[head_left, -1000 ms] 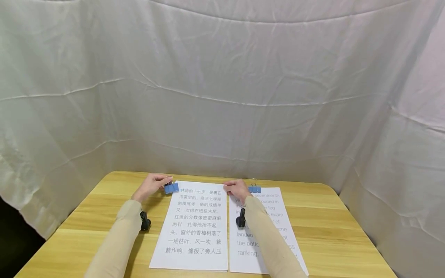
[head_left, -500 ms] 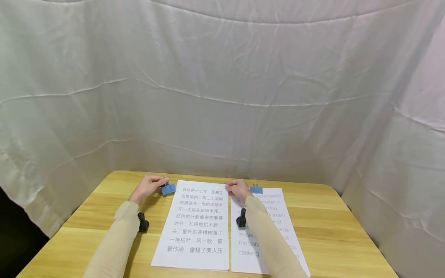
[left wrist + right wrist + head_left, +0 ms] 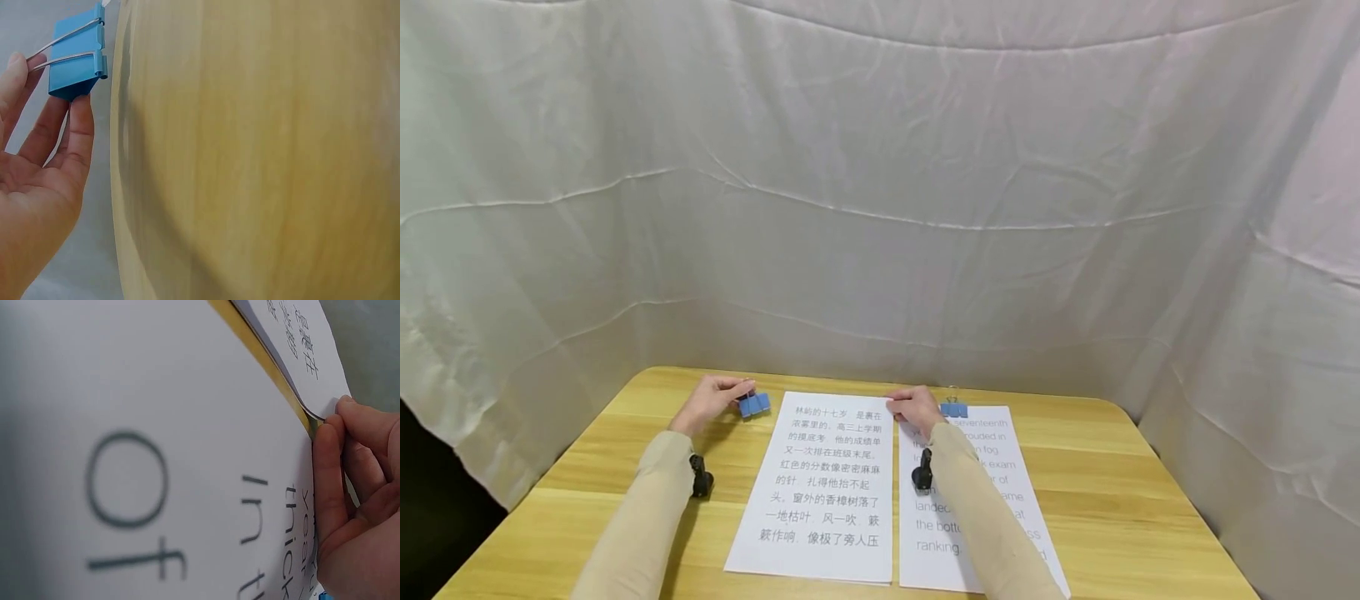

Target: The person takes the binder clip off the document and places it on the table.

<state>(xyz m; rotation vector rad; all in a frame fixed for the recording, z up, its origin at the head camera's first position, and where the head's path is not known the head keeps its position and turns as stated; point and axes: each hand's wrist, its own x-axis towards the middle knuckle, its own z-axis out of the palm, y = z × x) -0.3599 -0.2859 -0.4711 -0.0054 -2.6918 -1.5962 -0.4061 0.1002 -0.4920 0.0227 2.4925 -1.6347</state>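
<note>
In the head view, my left hand (image 3: 709,403) holds a blue binder clip (image 3: 755,406) left of the paper stack's top corner, with a gap between clip and paper. Up close in the left wrist view, thumb and fingers pinch the wire handles of the clip (image 3: 78,50), and other fingertips sit under its blue body. My right hand (image 3: 916,408) pinches the top right corner of the stack of sheets with Chinese print (image 3: 820,483). That corner is slightly lifted in the right wrist view, where the thumb presses on the printed sheet (image 3: 306,344).
Right of the stack lie sheets with English print (image 3: 936,567), partly hidden under my right forearm. A second blue binder clip (image 3: 955,410) is on their top edge. Everything rests on a wooden table (image 3: 1105,483), with a pale curtain (image 3: 880,275) behind its back edge.
My left hand has moved left with the binder clip, away from the stack's top left corner. My right hand keeps its pinch at the top right corner.
</note>
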